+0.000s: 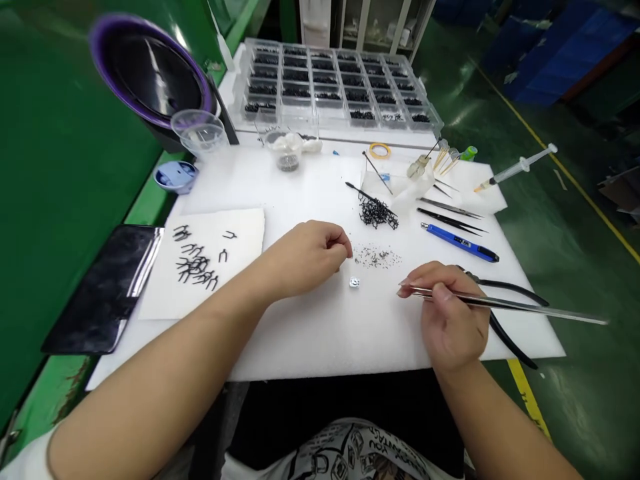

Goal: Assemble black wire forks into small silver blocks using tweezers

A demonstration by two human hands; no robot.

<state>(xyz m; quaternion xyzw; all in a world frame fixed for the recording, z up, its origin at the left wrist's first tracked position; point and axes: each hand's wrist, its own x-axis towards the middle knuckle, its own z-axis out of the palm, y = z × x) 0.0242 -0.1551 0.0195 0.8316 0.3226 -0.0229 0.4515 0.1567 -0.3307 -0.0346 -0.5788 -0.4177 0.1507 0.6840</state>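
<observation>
A pair of metal tweezers (505,303) lies across my right hand (450,313), its fingers wrapped round them and the tips pointing left. My left hand (315,257) is closed, its fingers curled together just left of a scatter of tiny grey bits (377,257). Whether anything is pinched in it is hidden. Between my hands, a small shiny clear-and-white piece (355,283) rests on the white foam sheet (320,340). Behind the bits sits a heap of small black parts (377,212). Several black forked pieces (195,263) lie on a white foam pad (245,233) to the left.
A clear compartment box (330,87) of black parts spans the back. Black-handled pliers (515,287), a blue utility knife (460,241), more tweezers (450,220) and a syringe (520,165) lie on the right. A dark tablet-like slab (95,293) and a purple-rimmed round device (150,70) are left.
</observation>
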